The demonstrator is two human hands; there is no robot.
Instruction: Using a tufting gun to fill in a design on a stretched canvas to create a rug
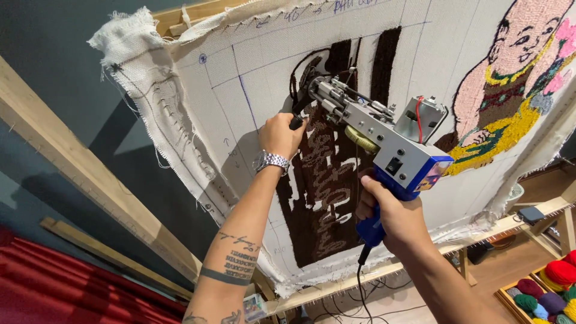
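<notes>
Right hand: your right hand (389, 211) is wrapped tight round the blue pistol grip of the tufting gun (384, 143), fingers curled closed, wrist coming up from the lower right
Left hand: your left hand (281, 134) is fisted on the black front handle of the gun, right up against the cloth, with a silver wristwatch (271, 161) on the wrist and tattoos down the forearm
Tufting gun: there it is, silver body tilted, nose up and to the left, needle end on the backing cloth (240, 114) at the top of the dark brown tufted patch (327, 198); whether the needle is actually through the fabric you can't quite tell from here
Cord: a black cable (360, 282) drops from the bottom of the grip toward the floor
Backing cloth: off-white, stretched on a wooden frame (90, 174), marked with a blue grid, frayed at the upper left corner
Other tufting: to the right of the gun, well apart from your hands, a round-faced figure (510, 78) in pink, yellow, green and brown yarn
Lower right: balls of yarn (549, 288) in red, green, maroon and yellow, sitting in a wooden tray
Lower left: red pleated fabric (72, 288) beneath the frame
</notes>
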